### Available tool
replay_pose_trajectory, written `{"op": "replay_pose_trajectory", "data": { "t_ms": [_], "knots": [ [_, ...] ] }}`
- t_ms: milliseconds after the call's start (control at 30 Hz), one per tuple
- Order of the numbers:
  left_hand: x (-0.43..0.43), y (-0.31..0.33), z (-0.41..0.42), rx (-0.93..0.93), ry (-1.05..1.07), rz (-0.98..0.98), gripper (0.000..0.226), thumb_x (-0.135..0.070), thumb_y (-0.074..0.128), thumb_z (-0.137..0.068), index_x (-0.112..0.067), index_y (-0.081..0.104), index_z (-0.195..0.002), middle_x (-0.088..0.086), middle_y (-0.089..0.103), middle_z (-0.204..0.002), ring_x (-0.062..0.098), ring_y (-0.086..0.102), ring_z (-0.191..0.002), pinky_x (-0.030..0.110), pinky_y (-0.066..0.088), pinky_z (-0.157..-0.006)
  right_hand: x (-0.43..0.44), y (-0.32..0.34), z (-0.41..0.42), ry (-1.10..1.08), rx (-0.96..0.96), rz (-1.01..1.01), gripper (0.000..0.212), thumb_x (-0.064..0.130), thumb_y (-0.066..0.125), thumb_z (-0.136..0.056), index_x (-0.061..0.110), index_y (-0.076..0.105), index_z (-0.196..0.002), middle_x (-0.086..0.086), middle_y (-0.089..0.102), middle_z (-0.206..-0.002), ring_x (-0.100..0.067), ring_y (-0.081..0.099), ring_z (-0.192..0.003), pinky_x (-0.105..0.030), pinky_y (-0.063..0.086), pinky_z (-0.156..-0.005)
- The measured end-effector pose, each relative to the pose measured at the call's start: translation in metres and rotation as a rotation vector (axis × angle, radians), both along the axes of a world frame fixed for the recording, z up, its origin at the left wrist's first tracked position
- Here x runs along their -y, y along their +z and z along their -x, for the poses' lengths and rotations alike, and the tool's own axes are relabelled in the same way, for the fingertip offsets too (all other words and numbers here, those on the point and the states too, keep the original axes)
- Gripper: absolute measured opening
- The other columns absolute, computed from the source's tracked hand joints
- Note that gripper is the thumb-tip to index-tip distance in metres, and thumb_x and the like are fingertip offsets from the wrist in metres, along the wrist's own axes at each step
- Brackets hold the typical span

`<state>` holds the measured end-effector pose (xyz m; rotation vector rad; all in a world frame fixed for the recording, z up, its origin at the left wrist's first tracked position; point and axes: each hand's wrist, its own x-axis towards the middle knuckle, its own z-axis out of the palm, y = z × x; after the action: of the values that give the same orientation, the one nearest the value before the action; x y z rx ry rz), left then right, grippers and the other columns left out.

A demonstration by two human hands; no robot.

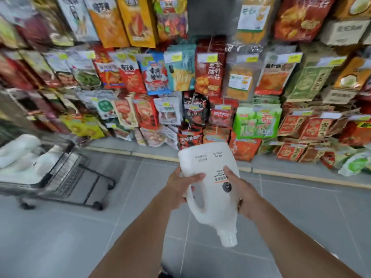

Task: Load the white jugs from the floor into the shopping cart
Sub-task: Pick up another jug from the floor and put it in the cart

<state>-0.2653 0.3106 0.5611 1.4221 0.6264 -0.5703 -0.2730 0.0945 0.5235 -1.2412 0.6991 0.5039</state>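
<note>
Both hands clasp one white jug (210, 189): our left hand (178, 189) wraps its handle side, our right hand (241, 195) braces the labelled face, and the jug hangs off the grey floor (60, 237) with its cap (228, 238) pointing down towards us. The shopping cart (66, 173), with other white jugs (22, 155) already in its basket, stands well off to our left, before the snack shelves (200, 77). Best, we judge, to keep both hands on through the swing left, lowering it into a free gap
</note>
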Motion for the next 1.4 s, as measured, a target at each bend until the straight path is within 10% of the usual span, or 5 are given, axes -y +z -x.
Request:
{"op": "replay_pose_trajectory", "data": {
  "t_ms": [200,633,867,1133,1400],
  "knots": [
    [-0.150,-0.012,-0.018,-0.027,0.114,-0.013,0.077,-0.026,0.100,-0.072,-0.030,0.058,-0.136,0.004,0.071,-0.124,0.033,0.066,-0.109,0.060,0.063,-0.089,-0.150,-0.023,-0.044,0.081,-0.037,0.007,0.112,0.077,0.099,-0.022,0.016,0.085,-0.115,-0.010,0.086,-0.107,-0.035,0.083,-0.101,-0.058,0.059,-0.105],
    [-0.417,-0.009,-0.050,-0.068,0.289,-0.137,0.070,-0.029,0.102,-0.067,-0.022,0.068,-0.128,0.007,0.077,-0.118,0.034,0.072,-0.105,0.058,0.066,-0.080,-0.431,-0.026,-0.115,0.331,-0.080,-0.031,0.077,0.068,0.095,-0.059,0.014,0.084,-0.114,-0.013,0.086,-0.103,-0.038,0.083,-0.098,-0.060,0.062,-0.100],
    [-0.508,-0.013,-0.088,-0.090,0.391,-0.139,0.061,-0.022,0.097,-0.073,-0.020,0.068,-0.127,0.008,0.081,-0.114,0.030,0.075,-0.100,0.041,0.062,-0.067,-0.534,-0.052,-0.169,0.414,-0.159,-0.050,0.104,0.073,0.101,-0.037,0.013,0.081,-0.119,-0.015,0.085,-0.105,-0.040,0.083,-0.097,-0.062,0.063,-0.097],
    [-0.603,-0.028,-0.171,-0.166,0.534,-0.229,0.092,-0.046,0.108,-0.042,-0.031,0.068,-0.123,0.004,0.081,-0.116,0.036,0.076,-0.106,0.065,0.061,-0.089,-0.644,-0.073,-0.267,0.541,-0.188,-0.067,0.083,0.072,0.095,-0.057,0.013,0.081,-0.114,-0.010,0.086,-0.097,-0.036,0.084,-0.089,-0.048,0.069,-0.080],
    [-0.698,-0.020,-0.245,-0.126,0.483,-0.276,0.049,-0.021,0.095,-0.078,-0.020,0.070,-0.120,0.000,0.084,-0.096,0.021,0.079,-0.085,0.040,0.064,-0.072,-0.737,-0.087,-0.338,0.644,-0.217,-0.124,0.085,0.074,0.093,-0.056,0.018,0.078,-0.119,-0.008,0.086,-0.101,-0.038,0.081,-0.098,-0.055,0.065,-0.079]
  ]
}}
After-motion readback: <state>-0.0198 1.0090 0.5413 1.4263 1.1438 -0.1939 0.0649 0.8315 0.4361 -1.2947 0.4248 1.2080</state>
